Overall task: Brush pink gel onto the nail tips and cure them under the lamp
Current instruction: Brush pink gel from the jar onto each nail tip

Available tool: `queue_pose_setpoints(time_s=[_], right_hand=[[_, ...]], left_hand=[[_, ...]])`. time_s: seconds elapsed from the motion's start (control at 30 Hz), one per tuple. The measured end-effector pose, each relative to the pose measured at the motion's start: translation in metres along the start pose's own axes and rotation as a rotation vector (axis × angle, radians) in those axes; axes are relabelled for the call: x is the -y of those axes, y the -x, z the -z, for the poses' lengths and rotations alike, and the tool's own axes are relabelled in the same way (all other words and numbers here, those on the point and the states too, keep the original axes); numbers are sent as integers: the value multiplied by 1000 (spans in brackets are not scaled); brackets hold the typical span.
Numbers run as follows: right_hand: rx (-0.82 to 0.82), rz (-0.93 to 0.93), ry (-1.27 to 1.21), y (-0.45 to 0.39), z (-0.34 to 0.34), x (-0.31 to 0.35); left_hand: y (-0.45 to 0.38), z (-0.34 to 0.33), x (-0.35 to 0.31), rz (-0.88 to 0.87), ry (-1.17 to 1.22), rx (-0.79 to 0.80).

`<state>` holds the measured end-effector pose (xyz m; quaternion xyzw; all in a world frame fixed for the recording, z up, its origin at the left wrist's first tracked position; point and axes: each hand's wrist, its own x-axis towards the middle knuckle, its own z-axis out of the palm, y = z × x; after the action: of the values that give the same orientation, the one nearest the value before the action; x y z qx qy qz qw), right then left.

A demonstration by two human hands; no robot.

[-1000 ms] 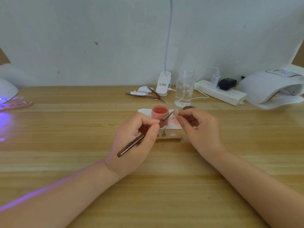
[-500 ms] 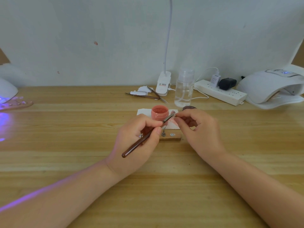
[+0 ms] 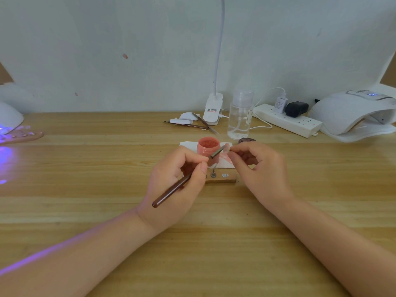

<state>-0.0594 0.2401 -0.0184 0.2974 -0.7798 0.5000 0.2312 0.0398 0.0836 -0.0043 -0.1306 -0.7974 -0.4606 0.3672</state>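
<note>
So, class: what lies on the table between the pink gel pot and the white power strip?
In the head view, a clear bottle stands between the pink gel pot and the power strip, with a dark lid at its foot.

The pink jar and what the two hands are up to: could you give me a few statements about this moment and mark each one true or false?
1. The left hand holds a brown-handled brush. True.
2. The pink jar has its lid on. False: it stands open.
3. The right hand pinches a small nail tip at the brush's end. True.
4. The clear bottle lies on its side. False: it stands upright.
5. The left hand rests empty on the table. False: its fingers grip the brush.
</note>
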Motion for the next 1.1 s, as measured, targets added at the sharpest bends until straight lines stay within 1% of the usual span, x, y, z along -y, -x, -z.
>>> queue_pose_setpoints(time_s=[0.33, 0.5, 0.57, 0.67, 0.77, 1.1], right_hand=[[9, 6, 13, 0, 1, 1], [28, -28, 11, 0, 1, 0], [28, -43, -6, 1, 1, 0], [31, -68, -40, 0, 0, 0], [35, -82, -67, 0, 0, 0], [61, -71, -87, 1, 1, 1]], left_hand=[[1, -1, 1, 79, 28, 25], [1, 1, 1, 18, 38, 75], [1, 2, 3, 14, 53, 45], [0, 1, 4, 71, 113, -17], [-1, 0, 5, 141, 154, -41], [-1, -1, 5, 192, 174, 8]])
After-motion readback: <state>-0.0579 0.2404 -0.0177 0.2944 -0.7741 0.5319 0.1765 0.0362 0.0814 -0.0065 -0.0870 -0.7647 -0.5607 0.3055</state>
